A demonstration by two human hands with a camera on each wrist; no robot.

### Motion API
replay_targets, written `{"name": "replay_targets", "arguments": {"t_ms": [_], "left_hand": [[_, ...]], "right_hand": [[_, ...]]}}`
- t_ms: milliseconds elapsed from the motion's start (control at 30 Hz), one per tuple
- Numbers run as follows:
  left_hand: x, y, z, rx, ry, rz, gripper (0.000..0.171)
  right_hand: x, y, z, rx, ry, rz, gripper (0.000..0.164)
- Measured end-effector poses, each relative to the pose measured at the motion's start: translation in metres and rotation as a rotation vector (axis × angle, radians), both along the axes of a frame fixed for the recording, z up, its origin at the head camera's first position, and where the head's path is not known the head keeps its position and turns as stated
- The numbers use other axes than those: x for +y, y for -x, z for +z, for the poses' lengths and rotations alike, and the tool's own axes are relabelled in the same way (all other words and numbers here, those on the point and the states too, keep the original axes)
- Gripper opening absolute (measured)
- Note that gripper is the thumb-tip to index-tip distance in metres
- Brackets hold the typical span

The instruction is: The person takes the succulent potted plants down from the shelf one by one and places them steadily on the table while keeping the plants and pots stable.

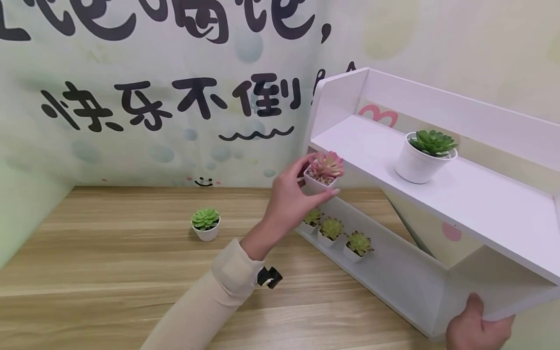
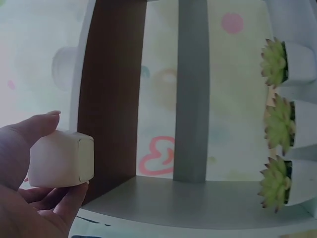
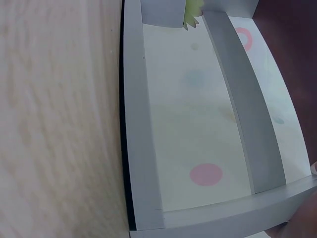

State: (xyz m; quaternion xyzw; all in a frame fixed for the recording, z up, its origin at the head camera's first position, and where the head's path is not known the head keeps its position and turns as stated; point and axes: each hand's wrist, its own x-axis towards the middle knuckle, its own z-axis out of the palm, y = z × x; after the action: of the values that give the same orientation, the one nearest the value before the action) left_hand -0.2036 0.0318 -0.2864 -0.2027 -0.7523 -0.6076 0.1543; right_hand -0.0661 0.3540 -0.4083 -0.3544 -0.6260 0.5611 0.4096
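Wooden table: a wood-grain tabletop [image 1: 109, 272] was seen below and to the left of the left-hand grip.
Table plant: a green rosette succulent in a round white pot [image 1: 205, 224] was set on the table, left of that grip and lower.
Left hand: the hand [image 1: 288, 201], sleeved in beige, was closed narrowly, a pot being pinched between thumb and fingers.
Pink plant: a pink succulent in a squarish white pot with pebbles [image 1: 324, 170] was held in that grip, near the front left end of the upper board; whether the board was touched could not be told.
Lower row: three yellow-green succulents in small white pots [image 1: 331, 229] were lined up below the grip.
Shelf: a two-tier white shelf unit [image 1: 393, 279] was placed beneath and to the right of the grip.
Upper plant: a dark-green succulent in a round white pot [image 1: 422, 163] was stood on the upper board, right of the grip.
Right hand: the shelf's right side panel was gripped at its edge by this hand [image 1: 479, 326], thumb inside.
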Motion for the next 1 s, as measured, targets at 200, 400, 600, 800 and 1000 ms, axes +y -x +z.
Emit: {"name": "replay_targets", "arguments": {"t_ms": [200,400,600,800,1000], "left_hand": [[-0.006,0.001,-0.020,-0.033,0.016,0.033,0.079],[-0.010,0.001,-0.041,-0.059,0.040,0.047,0.080],[-0.014,0.000,-0.059,-0.072,0.058,0.089,0.078],[-0.021,-0.002,-0.072,-0.100,0.082,0.148,0.075],[-0.028,-0.002,-0.083,-0.147,0.088,0.168,0.076]], "right_hand": [[-0.001,0.001,0.000,0.014,0.002,-0.010,0.036],[0.000,0.000,0.001,-0.007,-0.007,0.000,0.037],[0.001,0.000,0.001,-0.017,0.002,0.009,0.039],[0.001,0.000,0.001,-0.018,-0.002,0.011,0.040],[0.002,-0.001,0.000,-0.027,-0.003,0.019,0.039]]}}
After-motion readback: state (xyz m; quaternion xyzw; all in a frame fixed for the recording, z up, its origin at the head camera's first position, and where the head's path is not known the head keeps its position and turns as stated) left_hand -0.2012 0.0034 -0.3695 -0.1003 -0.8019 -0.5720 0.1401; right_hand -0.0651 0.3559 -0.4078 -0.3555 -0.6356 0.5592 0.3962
